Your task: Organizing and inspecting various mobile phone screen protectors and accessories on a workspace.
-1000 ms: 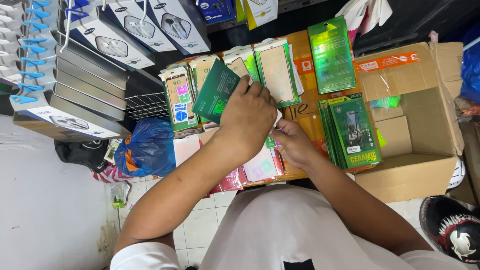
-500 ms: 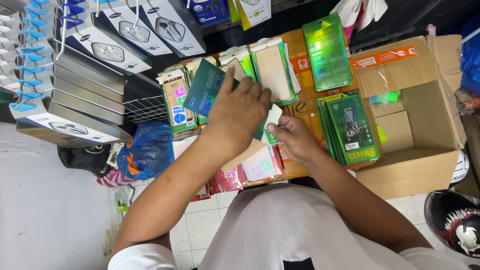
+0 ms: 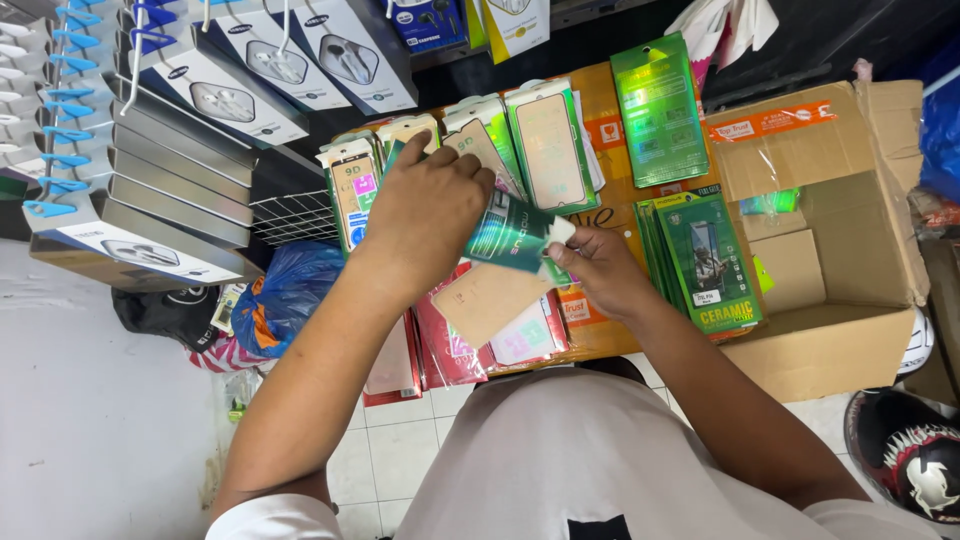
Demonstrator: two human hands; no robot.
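The left hand (image 3: 425, 210) was curled around one end of a dark green flat packet (image 3: 515, 238), fingers pinching it over the worktop (image 3: 605, 135). The right hand (image 3: 600, 270) pinched the packet's other end, where a white insert (image 3: 558, 232) stuck out. A tan card (image 3: 490, 300) lay just below the packet. Rows of phone screen protector packs (image 3: 545, 145) stood behind, and an open cardboard box (image 3: 830, 230) sat to the right
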